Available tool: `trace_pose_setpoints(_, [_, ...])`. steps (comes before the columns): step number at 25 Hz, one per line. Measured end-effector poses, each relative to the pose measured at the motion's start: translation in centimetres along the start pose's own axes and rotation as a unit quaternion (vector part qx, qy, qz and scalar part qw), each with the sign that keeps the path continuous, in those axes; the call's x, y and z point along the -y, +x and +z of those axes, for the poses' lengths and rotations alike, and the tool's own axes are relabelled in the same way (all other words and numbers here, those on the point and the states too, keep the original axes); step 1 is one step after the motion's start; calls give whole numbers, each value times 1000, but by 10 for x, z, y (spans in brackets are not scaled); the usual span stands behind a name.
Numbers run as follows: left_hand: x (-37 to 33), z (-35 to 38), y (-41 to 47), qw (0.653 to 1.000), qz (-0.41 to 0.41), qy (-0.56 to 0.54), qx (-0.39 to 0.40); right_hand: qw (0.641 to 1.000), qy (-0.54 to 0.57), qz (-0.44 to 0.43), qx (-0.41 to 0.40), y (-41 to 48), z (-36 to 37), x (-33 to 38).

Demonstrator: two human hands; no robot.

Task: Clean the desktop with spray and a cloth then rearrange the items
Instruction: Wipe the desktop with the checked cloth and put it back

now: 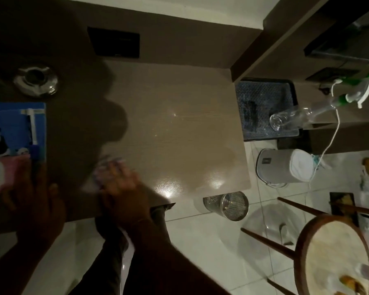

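The brown wooden desktop fills the middle of the view and shines with wet glare near its front edge. My right hand presses a pale, blurred cloth flat on the desk near the front edge. My left hand rests flat on the desk at the front left, touching a pink packet. A clear spray bottle with a green and white trigger lies on a lower shelf at the right, apart from both hands.
A blue panda-print book with a pen lies at the left. A metal ashtray sits behind it. A dark tray, grey speaker, mesh bin and round stool stand right of the desk.
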State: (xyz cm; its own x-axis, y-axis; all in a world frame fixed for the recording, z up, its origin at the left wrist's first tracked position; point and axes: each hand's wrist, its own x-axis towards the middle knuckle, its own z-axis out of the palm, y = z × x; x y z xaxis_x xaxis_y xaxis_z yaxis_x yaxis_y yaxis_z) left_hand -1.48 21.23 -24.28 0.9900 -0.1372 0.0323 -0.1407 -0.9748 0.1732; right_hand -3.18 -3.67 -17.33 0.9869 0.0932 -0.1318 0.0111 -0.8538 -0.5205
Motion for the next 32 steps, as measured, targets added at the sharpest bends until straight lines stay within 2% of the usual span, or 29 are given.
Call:
trace_pose_setpoints(2, [-12, -1, 6, 999, -33, -24, -5, 990, -67, 118, -44, -19, -48, -73])
trace_pose_setpoints(4, [-35, -12, 16, 997, -68, -39, 16, 960, -82, 253, -90, -50, -90, -145])
trace_pose_setpoints(6, [-44, -12, 21, 999, -25, -23, 18, 926, -79, 350, -117, -69, -120, -194])
trace_pose_setpoints(8, [-38, -10, 25, 999, -14, -8, 37, 913, -57, 384, -124, -70, -132, -221])
trace_pose_setpoints(11, [-31, -13, 22, 998, -51, -32, -2, 898, -55, 409, -155, -39, -135, -223])
trace_pose_setpoints(13, [-32, -19, 22, 998, -40, -44, -15, 885, -61, 430, -167, -5, -138, -217])
trace_pose_setpoints(15, [-37, -23, 28, 999, -21, -42, -16, 896, -86, 407, -152, 41, -138, -199])
trace_pose_setpoints(16, [-38, -24, 31, 999, -29, -46, -8, 913, -106, 369, -139, 65, -134, -183])
trace_pose_setpoints(18, [-41, -22, 29, 999, -36, -37, -3, 961, -136, 223, -90, 109, -110, -130])
trace_pose_setpoints(20, [-41, -19, 24, 1000, -15, -25, -12, 986, -151, 52, 41, 124, -64, -73])
trace_pose_setpoints(22, [-37, -18, 28, 999, -22, -39, -2, 962, -167, -34, 213, 92, -17, -35])
trace_pose_setpoints(23, [-35, -18, 30, 999, -29, -37, 8, 946, -182, -59, 260, 61, -4, -28])
trace_pose_setpoints(24, [-37, -19, 31, 998, -36, -41, 15, 943, -183, -86, 266, 25, 0, -29])
trace_pose_setpoints(26, [-42, -23, 32, 996, -59, -70, 5, 972, -120, -113, 168, -36, -21, -54])
trace_pose_setpoints(27, [-44, -26, 33, 994, -70, -82, 0, 987, -87, -92, 100, -48, -42, -73])
trace_pose_setpoints(29, [-49, -29, 34, 993, -78, -89, 2, 996, -87, 32, 4, -39, -86, -124])
trace_pose_setpoints(32, [-46, -27, 35, 992, -79, -95, 15, 957, -126, 251, -79, 31, -133, -188])
